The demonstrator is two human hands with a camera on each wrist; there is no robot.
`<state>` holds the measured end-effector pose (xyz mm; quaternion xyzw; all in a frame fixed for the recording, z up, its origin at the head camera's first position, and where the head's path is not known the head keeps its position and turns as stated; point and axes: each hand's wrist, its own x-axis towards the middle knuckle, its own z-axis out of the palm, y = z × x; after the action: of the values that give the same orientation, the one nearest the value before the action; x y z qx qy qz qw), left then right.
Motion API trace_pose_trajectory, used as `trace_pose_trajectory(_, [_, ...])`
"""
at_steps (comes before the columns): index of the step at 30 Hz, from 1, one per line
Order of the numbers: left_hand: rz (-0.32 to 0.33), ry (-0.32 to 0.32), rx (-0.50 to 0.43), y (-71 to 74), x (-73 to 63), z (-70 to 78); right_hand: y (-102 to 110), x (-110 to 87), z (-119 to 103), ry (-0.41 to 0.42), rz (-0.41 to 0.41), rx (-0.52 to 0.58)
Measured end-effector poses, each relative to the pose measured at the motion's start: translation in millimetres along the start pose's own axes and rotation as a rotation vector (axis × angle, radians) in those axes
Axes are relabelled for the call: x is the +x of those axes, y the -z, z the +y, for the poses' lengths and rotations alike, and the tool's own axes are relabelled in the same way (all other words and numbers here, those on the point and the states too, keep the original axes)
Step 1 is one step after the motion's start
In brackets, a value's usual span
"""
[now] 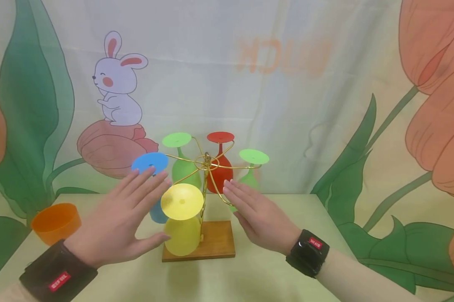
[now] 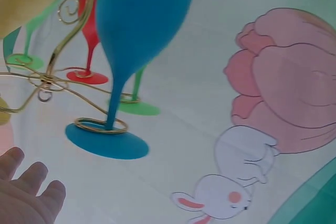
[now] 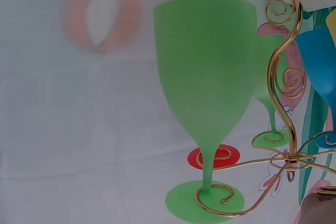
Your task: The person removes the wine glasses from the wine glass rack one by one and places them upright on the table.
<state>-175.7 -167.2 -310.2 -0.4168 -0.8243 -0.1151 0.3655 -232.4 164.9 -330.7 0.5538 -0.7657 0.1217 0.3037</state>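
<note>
Both the left hand and right hand are straight-fingered, holding nothing; the yellow goblet hangs between them, foot up, long axis roughly vertical, at the near side of the rack, closer to the left hand.

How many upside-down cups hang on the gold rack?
5: blue cup left, yellow cup front, red cup back, one green cup back-left, another green cup right. The right hand might hide more.
</note>
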Motion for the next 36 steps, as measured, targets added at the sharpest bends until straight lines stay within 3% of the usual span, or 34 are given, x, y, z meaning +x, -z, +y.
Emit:
trace_pose_trajectory(9, [-0.079,-0.091,-0.006,-4.7,23.4,15.0,1,-0.1,0,-0.013,-0.042,0.013])
trace_pose_trajectory(21, [-0.163,-0.163,0.049,-9.2,26.4,21.5,2,-0.7,0,-0.045,-0.067,0.033])
trace_pose_trajectory(25, [-0.202,-0.158,0.063,-7.8,23.6,21.3,2,-1.0,1,-0.046,-0.061,0.032])
trace_pose_trajectory(29, [-0.200,-0.123,0.066,-6.0,23.5,21.0,2,-0.7,1,-0.048,-0.063,0.033])
trace_pose_trajectory(36, [-0.179,-0.046,0.090,-8.1,36.1,8.9,2,-0.2,0,-0.056,-0.066,0.043])
